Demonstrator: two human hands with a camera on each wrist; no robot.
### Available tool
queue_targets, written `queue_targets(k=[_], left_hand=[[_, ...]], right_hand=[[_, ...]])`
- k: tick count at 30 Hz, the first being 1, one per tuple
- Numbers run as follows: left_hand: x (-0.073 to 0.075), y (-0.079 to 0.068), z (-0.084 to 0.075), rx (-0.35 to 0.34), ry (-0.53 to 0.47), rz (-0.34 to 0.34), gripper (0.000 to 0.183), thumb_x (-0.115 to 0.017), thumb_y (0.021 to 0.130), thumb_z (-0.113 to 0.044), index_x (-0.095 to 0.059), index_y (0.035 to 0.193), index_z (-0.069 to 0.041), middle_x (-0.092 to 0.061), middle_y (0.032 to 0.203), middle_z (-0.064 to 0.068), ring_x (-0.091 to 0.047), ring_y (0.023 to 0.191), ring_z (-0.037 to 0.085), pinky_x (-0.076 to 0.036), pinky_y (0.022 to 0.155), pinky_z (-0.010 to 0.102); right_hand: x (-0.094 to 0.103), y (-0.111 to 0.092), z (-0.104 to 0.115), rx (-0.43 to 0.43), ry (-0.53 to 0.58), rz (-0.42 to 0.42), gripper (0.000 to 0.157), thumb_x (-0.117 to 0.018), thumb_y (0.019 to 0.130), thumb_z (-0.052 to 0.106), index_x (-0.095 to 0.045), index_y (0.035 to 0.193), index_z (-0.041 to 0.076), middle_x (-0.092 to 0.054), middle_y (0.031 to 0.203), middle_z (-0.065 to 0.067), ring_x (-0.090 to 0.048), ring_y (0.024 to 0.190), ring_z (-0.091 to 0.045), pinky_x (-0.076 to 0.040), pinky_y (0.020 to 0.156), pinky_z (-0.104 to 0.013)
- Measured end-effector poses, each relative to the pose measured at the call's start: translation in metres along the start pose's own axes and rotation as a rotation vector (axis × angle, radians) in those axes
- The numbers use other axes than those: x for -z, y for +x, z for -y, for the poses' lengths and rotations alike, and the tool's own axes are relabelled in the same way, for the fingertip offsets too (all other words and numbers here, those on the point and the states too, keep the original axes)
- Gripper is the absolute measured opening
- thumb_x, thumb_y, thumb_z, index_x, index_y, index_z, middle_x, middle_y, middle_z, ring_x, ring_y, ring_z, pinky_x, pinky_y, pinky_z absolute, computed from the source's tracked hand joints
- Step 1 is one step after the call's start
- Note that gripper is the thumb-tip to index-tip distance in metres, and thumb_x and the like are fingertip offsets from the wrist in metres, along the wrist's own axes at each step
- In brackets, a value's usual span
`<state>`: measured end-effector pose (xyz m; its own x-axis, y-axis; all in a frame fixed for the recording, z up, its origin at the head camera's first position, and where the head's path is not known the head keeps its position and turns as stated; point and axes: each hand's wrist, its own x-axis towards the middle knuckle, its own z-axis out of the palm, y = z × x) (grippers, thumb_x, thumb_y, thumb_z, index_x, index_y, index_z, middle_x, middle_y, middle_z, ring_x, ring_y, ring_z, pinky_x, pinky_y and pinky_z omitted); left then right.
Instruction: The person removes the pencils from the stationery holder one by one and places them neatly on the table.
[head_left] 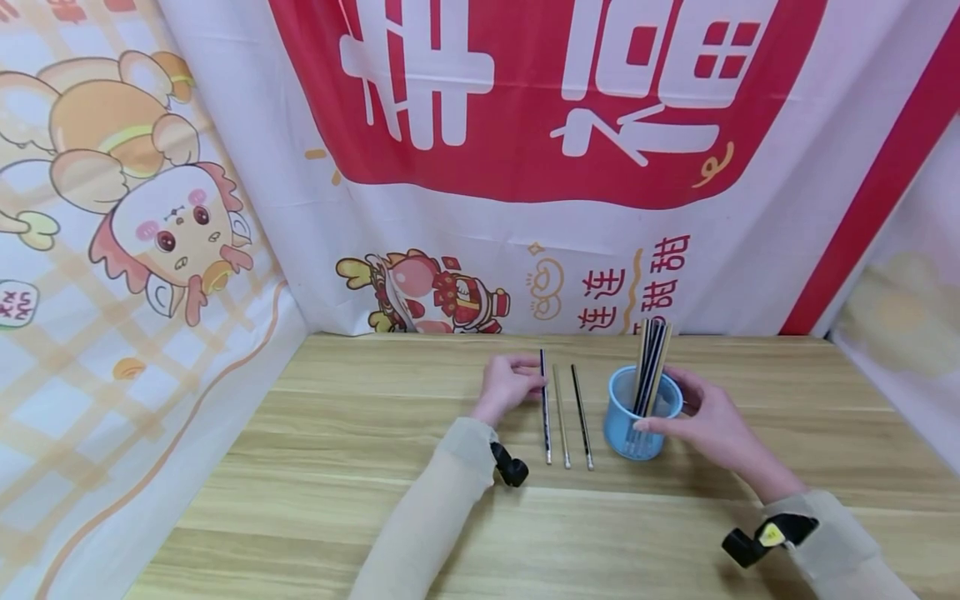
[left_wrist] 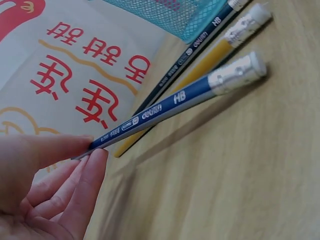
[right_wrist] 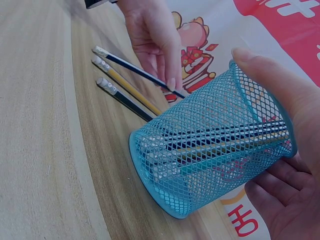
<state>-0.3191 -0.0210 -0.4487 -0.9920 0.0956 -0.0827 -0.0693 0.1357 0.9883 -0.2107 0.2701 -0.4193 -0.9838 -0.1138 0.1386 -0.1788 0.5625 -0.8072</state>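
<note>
Left hand (head_left: 510, 387) pinches the leftmost pencil (head_left: 547, 425) (right hand (head_left: 708, 427) grips the cup (head_left: 621, 432)); I fear slipping if that pinch loosens.

There is one blue mesh pencil holder (head_left: 621, 429), containing several pencils (head_left: 653, 360) that overlap too much for an exact count. Outside it are one blue HB pencil (head_left: 546, 422), one yellow pencil (head_left: 562, 425) and one black HB pencil (head_left: 581, 419), three altogether. One left hand (head_left: 510, 386) and one right hand (head_left: 708, 423) show, plus two black wrist cameras (head_left: 513, 469) and one wood-grain tabletop (head_left: 337, 467).
</note>
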Motion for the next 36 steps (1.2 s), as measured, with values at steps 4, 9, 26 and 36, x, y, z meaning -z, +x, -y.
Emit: queue_targets(k=[4,9,26,36], left_hand=[[-0.003,-0.001,0.003,0.025,0.002,-0.006,0.036,-0.078,0.084,0.008,-0.07,0.118,0.004,-0.074,0.086,0.011,-0.073,0.069,0.022,-0.063,0.066,0.032],[-0.006,-0.001,0.005,0.051,0.035,-0.013,0.037,-0.079,0.083,0.008,-0.07,0.119,0.004,-0.074,0.088,0.011,-0.074,0.071,0.022,-0.062,0.064,0.028],[-0.016,0.0,0.001,0.128,0.14,-0.065,0.035,-0.082,0.079,0.01,-0.073,0.112,0.003,-0.072,0.103,0.016,-0.072,0.063,0.018,-0.061,0.059,0.026],[-0.019,0.001,0.0,0.132,0.189,-0.078,0.035,-0.083,0.078,0.009,-0.074,0.111,0.002,-0.071,0.109,0.017,-0.072,0.062,0.019,-0.061,0.057,0.025]], right_hand=[[0.0,0.0,0.0,0.001,-0.002,0.001,0.096,-0.085,0.084,0.042,-0.036,0.154,-0.001,-0.046,0.148,-0.027,-0.052,0.128,-0.045,-0.044,0.106,-0.058],[0.0,0.0,0.0,-0.003,0.001,0.003,0.096,-0.085,0.084,0.042,-0.036,0.154,0.0,-0.046,0.149,-0.027,-0.051,0.128,-0.045,-0.044,0.106,-0.058],[0.0,0.001,-0.001,0.026,0.026,0.003,0.091,-0.086,0.085,0.031,-0.036,0.154,-0.002,-0.048,0.146,-0.028,-0.054,0.126,-0.043,-0.045,0.105,-0.055],[0.001,0.001,-0.001,0.02,0.019,0.003,0.092,-0.086,0.085,0.034,-0.036,0.154,-0.001,-0.048,0.146,-0.028,-0.054,0.126,-0.044,-0.046,0.104,-0.055]])
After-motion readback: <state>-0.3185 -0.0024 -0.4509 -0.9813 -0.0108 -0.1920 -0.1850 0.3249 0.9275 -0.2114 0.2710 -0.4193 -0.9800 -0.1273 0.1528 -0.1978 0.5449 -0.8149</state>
